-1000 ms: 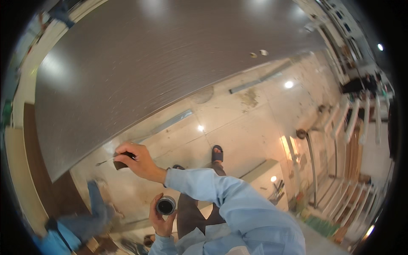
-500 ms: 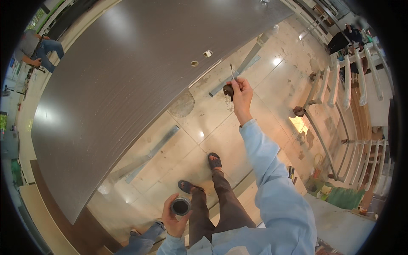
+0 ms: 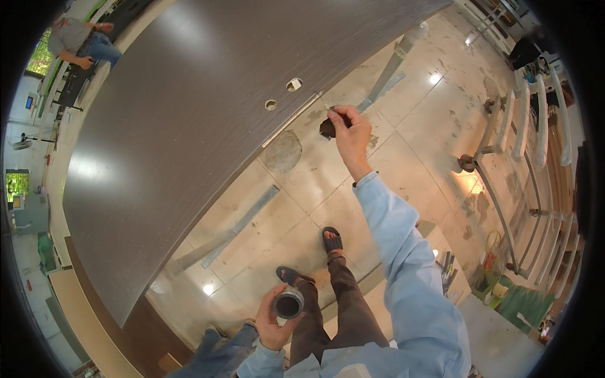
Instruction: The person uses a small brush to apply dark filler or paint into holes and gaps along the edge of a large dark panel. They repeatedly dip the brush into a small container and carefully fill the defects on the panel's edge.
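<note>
Small round jar (image 3: 288,305) is held in the left hand (image 3: 272,327), low in the view, in front of the wearer's left thigh; fingers and thumb are wrapped around its sides, mouth facing up toward the camera, dark contents visible inside. Dark curved piece (image 3: 326,129) is gripped in the right hand (image 3: 353,135), thumb against bent fingers, out at the end of the extended arm in its light-blue sleeve (image 3: 403,239); material of the piece cannot be told. Whether anything thin is also pinched at the fingertips cannot be made out. Right hand is placed just beside the long edge of the big dark brown panel (image 3: 183,138), near a pale slot (image 3: 292,121) cut along that edge; no contact with the panel is seen. Two holes are cut through the panel close to the slot: a larger one (image 3: 294,84) and a smaller round one (image 3: 271,105). The two hands are held well apart. Tiled floor (image 3: 416,170) is seen below, stained in patches, with grey strips (image 3: 242,223) laid on it near the panel. Dark sandals (image 3: 332,239) are worn. Metal rack (image 3: 542,120) with pale bars is parked at the right, green cloth (image 3: 520,305) lying near its lower end. Blue-trousered legs (image 3: 217,353) of another person are seen at lower left, and a grey-shirted person (image 3: 69,39) is seen beyond the panel at upper left.
</note>
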Demonstrator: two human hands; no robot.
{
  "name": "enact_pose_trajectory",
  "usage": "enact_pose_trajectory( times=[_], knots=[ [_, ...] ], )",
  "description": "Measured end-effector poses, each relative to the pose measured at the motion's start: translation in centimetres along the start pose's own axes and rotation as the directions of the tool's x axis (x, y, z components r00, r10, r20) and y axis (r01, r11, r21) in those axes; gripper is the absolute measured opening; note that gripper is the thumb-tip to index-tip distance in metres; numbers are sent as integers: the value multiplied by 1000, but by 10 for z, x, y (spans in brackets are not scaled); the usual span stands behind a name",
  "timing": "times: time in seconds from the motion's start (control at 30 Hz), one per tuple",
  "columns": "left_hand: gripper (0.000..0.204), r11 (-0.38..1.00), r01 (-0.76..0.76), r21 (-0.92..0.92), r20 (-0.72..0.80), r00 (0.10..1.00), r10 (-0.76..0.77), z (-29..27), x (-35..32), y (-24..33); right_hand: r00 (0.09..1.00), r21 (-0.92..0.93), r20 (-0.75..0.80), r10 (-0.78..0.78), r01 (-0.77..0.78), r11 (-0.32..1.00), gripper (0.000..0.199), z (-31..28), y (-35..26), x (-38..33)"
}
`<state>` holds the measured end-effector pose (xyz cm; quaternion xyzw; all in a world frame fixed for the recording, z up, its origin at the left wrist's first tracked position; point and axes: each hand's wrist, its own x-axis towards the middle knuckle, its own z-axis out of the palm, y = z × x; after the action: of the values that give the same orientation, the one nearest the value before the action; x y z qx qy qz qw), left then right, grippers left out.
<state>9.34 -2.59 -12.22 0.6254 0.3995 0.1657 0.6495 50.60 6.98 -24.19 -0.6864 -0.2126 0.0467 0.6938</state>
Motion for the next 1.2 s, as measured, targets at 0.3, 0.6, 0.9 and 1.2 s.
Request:
enact_pose_trajectory(
  times=[0.3,0.6,0.9,1.2],
  knots=[
    [77,1000,-18,-13,-2,1000,18,4,0,-5,990,-62,27,137,-135,989,12,-4,-11,5],
    [79,1000,-16,-4,-9,1000,16,-8,-7,-15,991,-164,129,31,-10,986,14,9,-23,-30],
    [79,1000,1,-24,-33,999,-2,-16,-13,-16,990,-197,133,53,-26,980,16,12,-24,-22],
    [79,999,18,-44,-44,999,-20,-21,-19,-19,989,-303,109,-105,133,944,16,-10,-12,2]
  ],
)
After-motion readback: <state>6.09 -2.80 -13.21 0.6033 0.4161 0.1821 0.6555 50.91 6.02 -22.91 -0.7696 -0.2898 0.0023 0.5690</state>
